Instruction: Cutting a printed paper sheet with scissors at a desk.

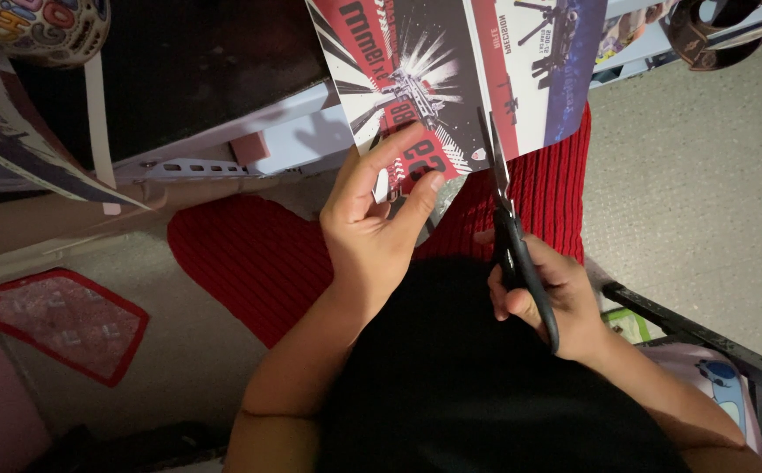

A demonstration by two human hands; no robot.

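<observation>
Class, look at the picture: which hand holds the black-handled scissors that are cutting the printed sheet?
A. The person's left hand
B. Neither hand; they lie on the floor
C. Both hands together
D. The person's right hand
D: the right hand grips the scissors, while the left hand holds the printed sheet.

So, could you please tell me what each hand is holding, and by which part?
The left hand pinches the printed sheet at its lower edge. The right hand holds the scissors by their black handles.

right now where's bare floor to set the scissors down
Bare carpet lies right of the red-clad legs, above the black metal bar. Crowded in the middle: left hand grips the printed card, right hand works the scissors.
</observation>
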